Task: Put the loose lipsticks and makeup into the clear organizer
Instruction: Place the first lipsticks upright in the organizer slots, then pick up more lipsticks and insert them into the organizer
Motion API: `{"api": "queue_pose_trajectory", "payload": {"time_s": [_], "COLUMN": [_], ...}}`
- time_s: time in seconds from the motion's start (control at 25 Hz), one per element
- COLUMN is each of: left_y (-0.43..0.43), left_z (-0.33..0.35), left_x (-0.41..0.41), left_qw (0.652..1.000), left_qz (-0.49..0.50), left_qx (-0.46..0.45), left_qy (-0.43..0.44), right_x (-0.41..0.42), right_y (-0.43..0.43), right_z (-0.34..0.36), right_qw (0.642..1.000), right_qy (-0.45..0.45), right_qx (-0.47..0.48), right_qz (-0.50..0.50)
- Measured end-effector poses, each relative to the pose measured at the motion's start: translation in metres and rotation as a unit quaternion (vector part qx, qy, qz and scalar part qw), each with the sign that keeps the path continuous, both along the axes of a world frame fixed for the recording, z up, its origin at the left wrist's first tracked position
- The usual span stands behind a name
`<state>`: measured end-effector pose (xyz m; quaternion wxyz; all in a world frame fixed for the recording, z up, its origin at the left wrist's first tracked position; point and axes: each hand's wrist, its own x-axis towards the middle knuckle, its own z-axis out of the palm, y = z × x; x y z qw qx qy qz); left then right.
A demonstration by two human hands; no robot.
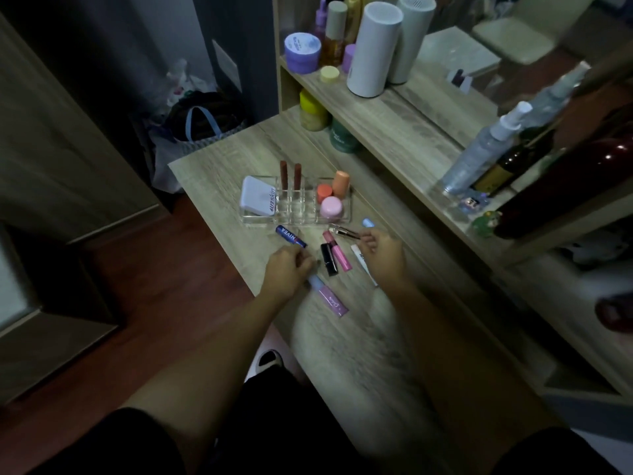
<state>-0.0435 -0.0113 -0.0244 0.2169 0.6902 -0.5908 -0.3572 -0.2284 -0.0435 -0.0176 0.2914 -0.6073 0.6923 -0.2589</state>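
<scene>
The clear organizer (298, 221) sits on the wooden desk and holds a white compact (257, 199), two brown-red lipsticks (289, 173) standing upright, and orange and pink pots (331, 206). Loose items lie in front of it: a blue Nivea stick (291, 236), a black tube (329, 259), a pink tube (338, 251), a lilac tube (329, 297), a white tube (365, 265) and a small blue cap (368, 222). My left hand (287, 269) is closed at the near end of the Nivea stick. My right hand (383, 251) pinches a thin gold-and-black stick (344, 232).
A raised shelf (404, 132) with a mirror runs along the desk's right side, carrying jars, bottles, a white cylinder (373, 49) and a spray bottle (486, 149). Bags (198, 121) sit on the floor past the desk's far left corner. The desk edge (219, 228) drops to wooden floor.
</scene>
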Motion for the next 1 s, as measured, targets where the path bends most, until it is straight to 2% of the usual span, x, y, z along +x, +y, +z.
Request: {"api": "queue_pose_trajectory", "payload": {"time_s": [0.12,0.28,0.48,0.68,0.84,1.0], "left_y": [0.017,0.023,0.018,0.017,0.010,0.003], "left_z": [-0.008,-0.008,-0.005,-0.004,0.002,0.007], "left_x": [-0.019,-0.036,-0.035,-0.027,-0.020,-0.011], "left_qw": [0.996,0.987,0.979,0.981,0.990,0.995], "left_qz": [0.048,0.085,0.110,0.112,0.105,0.082], "left_qx": [0.078,0.139,0.173,0.154,0.098,0.048], "left_qy": [-0.007,-0.002,0.008,0.021,0.013,0.017], "right_x": [0.006,0.004,-0.001,-0.004,-0.007,-0.002], "right_y": [0.009,0.022,0.027,0.026,0.000,-0.031], "right_z": [-0.010,-0.024,-0.033,-0.028,-0.017,-0.013], "right_qw": [0.999,0.991,0.991,0.991,0.990,0.982], "right_qy": [0.049,0.129,0.128,0.129,0.124,0.142], "right_qx": [-0.001,0.003,0.022,0.006,-0.042,-0.003], "right_qz": [0.022,-0.027,-0.037,-0.033,0.056,0.122]}}
